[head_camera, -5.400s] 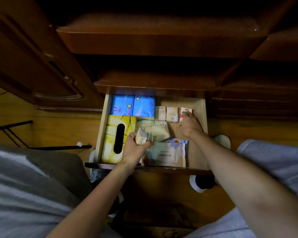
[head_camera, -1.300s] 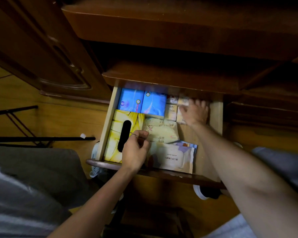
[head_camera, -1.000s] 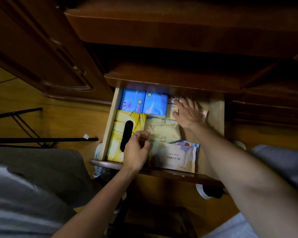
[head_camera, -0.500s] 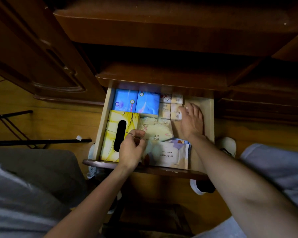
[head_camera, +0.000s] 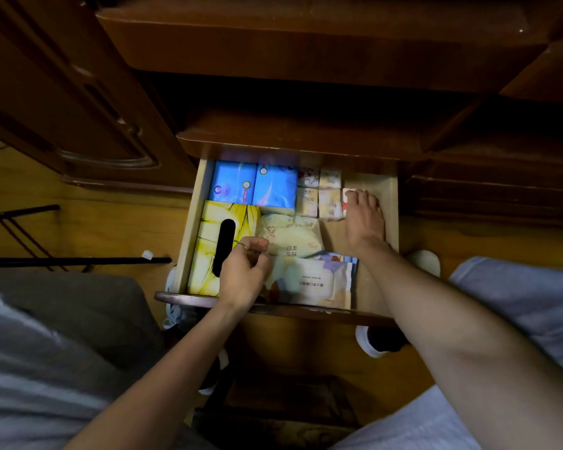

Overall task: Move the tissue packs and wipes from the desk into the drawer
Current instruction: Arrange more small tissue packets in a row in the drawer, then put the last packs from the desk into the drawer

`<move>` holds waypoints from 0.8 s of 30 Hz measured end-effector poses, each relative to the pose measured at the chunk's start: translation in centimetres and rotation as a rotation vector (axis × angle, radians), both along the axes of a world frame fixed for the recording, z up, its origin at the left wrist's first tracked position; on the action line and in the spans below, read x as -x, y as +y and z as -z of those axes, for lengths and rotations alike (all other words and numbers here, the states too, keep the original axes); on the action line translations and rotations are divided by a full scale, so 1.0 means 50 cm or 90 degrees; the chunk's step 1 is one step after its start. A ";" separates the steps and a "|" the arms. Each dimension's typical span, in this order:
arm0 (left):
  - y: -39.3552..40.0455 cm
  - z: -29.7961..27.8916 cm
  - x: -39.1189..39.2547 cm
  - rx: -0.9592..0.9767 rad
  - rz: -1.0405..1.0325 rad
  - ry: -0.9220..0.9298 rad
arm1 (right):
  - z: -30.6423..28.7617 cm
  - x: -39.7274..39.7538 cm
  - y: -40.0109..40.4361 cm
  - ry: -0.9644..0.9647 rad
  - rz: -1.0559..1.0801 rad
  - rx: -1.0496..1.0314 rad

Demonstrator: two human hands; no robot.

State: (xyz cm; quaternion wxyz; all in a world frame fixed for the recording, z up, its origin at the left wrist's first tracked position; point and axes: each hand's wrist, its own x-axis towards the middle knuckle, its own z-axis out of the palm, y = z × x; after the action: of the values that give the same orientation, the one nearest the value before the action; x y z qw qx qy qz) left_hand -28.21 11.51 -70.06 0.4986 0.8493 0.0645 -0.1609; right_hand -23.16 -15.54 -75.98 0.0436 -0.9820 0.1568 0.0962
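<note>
Head view: looking straight down into an open drawer [head_camera: 391, 203] pulled out from a dark wooden desk [head_camera: 306, 50], pretty dim lighting.
Small tissue packs: 4 little cream packs [head_camera: 319, 198] in a 2-by-2 block at the back of the drawer, plus 1 more small pack with a red print [head_camera: 346, 198] just beside them on the right.
Right hand: right hand [head_camera: 364, 222] lies flat on the bare drawer floor, fingers pretty much straight, fingertips touching that red-print pack. Not gripping anything.
Blue packs: 2 blue tissue packs [head_camera: 254, 188] side by side in the back left corner, touching the cream block.
Yellow box: yellow tissue box [head_camera: 215, 241] with a dark oval slot, along the left wall, in front of the blue ones.
Soft pack: pale yellow soft pack [head_camera: 291, 235] in the middle, between the yellow box and the right hand.
Wipes: wipes pack [head_camera: 312, 280] with a flip lid at the front, overlapping the soft pack's near edge.
Left hand: left hand [head_camera: 244, 271] sits over the seam between the yellow box and the wipes, fingers curled in, ring on 1 finger. Can't tell if it's pinching something.
Around: wooden floor [head_camera: 78, 228], grey clothing [head_camera: 46, 352] at the bottom corners, white slipper [head_camera: 426, 259] past the drawer's right side.
</note>
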 end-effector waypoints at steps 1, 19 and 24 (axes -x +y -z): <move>-0.003 -0.005 -0.001 0.001 -0.003 0.001 | -0.012 0.003 0.003 -0.002 0.005 0.000; -0.125 -0.740 -0.216 -0.181 0.207 -0.849 | -0.822 0.087 -0.048 -0.560 -0.231 -0.069; -0.198 -0.864 -0.336 -0.267 0.261 -0.750 | -0.971 -0.003 -0.110 -0.594 -0.124 0.003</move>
State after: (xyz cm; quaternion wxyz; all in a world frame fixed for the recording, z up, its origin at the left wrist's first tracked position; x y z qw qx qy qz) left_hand -11.40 1.61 -26.85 0.2339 0.8693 -0.3525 0.2555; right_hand -23.02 -21.02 -27.42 0.0977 -0.9306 0.0277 -0.3518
